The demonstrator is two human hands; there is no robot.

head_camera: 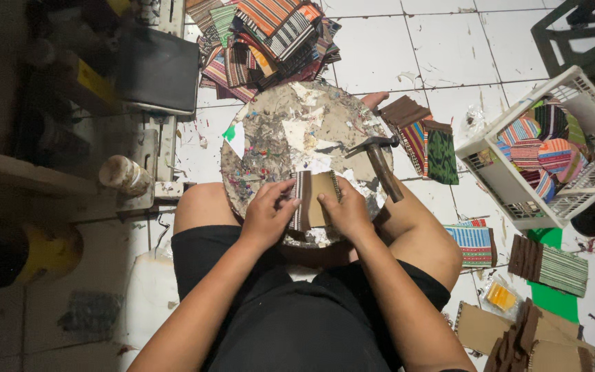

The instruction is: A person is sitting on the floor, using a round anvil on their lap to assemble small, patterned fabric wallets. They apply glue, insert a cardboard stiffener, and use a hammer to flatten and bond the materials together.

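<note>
You sat on a white tiled floor [449, 41] with a round, glue-crusted wooden work block [290, 131] on your lap. Your left hand [266, 213] and right hand [346, 210] both pinched a striped woven-cloth and brown card piece [313, 200] at the block's near edge. A steel-headed hammer [380, 162] lay just right; a white plastic basket [552, 148] stood well apart.

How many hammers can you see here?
1. The hammer lies on the round work board in the person's lap, just beyond the right hand; neither hand holds it. Others could be hidden in the dark clutter at the left.
</note>
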